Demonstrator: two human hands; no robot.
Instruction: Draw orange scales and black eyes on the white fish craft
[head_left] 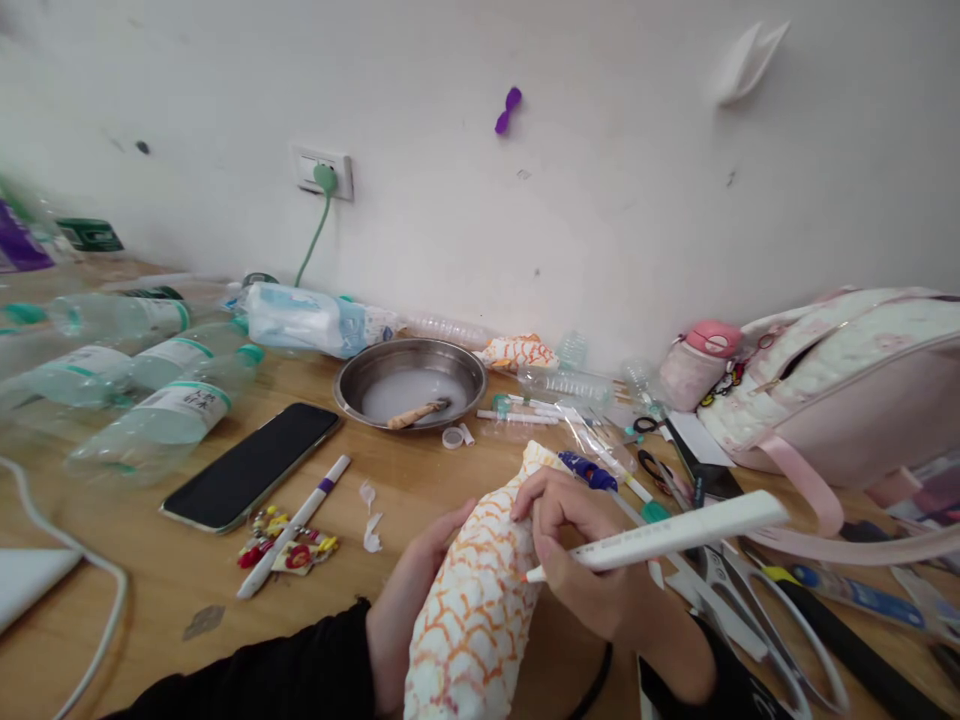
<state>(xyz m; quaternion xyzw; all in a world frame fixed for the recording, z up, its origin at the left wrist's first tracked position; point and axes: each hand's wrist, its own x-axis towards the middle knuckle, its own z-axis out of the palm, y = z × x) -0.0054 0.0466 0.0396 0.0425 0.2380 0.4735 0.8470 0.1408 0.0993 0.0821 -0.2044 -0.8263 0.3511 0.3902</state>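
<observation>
Papier-mâché-looking form, white with orange scale marks, lies between the hands, nearer the wearer than the steel bowl and a little to its right. Main risk, as I judge it: a skewed or smeared scale line, should the form roll in the supporting grip or the right fingers drag over fresh ink. The bumpy surface could also catch the nib and make it skip. Second risk: the pale liquid in the bowl, which could slop onto the marks if an elbow or the form's narrow end knocks the rim. Left hand: part-curled, cupping the form's left flank, fingers mostly hidden behind it. Right hand: closed in a writing pinch on the white marker, fingertips against the form; orange nib at its right edge, contact too fine to tell.
</observation>
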